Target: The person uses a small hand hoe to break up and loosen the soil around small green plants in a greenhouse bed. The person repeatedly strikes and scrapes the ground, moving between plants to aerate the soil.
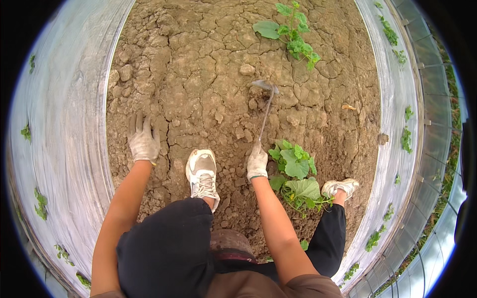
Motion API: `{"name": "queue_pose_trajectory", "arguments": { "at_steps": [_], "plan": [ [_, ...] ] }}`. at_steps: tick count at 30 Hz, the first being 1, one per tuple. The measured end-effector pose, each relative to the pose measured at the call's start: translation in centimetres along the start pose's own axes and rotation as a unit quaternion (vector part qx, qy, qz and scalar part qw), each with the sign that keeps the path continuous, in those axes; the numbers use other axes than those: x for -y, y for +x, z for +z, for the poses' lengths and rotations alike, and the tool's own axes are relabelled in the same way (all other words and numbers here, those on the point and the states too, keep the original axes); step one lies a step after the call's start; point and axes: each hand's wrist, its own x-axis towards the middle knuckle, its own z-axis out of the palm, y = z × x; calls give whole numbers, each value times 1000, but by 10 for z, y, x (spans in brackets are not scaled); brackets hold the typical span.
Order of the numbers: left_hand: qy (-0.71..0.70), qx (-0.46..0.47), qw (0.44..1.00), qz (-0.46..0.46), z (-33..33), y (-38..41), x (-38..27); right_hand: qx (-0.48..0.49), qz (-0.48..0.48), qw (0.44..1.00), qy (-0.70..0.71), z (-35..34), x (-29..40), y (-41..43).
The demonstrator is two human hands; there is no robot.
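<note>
Gripped in my gloved right hand (257, 161) is a thin-handled hand hoe (265, 115). Its slightly blurred metal blade (264, 85) is over a small patch of darker, loosened soil (261, 97). My left hand (143, 138), in a pale work glove, rests palm down on the cracked soil with its fingers spread. A leafy vine plant (296, 164) grows just right of my right hand. Farther ahead stands another vine plant (290, 35), beyond the blade and to its right.
White plastic film (70, 93) borders the soil on the left, and another film strip (389, 93) on the right; small seedlings (407, 139) poke through both. My shoes (203, 171) straddle the near plants. A round seat or bucket (231, 242) is beneath me. Clods (247, 69) dot the ground.
</note>
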Motion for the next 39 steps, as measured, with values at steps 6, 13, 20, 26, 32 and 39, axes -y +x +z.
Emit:
{"name": "queue_pose_trajectory", "arguments": {
  "at_steps": [6,13,20,26,32,39],
  "plan": [
    [-28,-14,999,22,-3,6,-10,-138,-379,704,-584,14,89,108],
    [-27,-17,999,13,-5,3,-4,44,-279,748,-600,25,-83,14],
    [-24,-21,999,5,-3,2,0,-5,-323,763,-559,-20,-82,-44],
    [-48,-28,998,18,-7,17,-24,-53,-344,572,-742,8,42,136],
    [-32,-26,999,20,-4,10,-16,-3,-299,533,-792,26,-79,107],
    [-15,-5,1000,10,-7,-1,-5,93,-35,879,-467,3,-94,-100]
  ]
}}
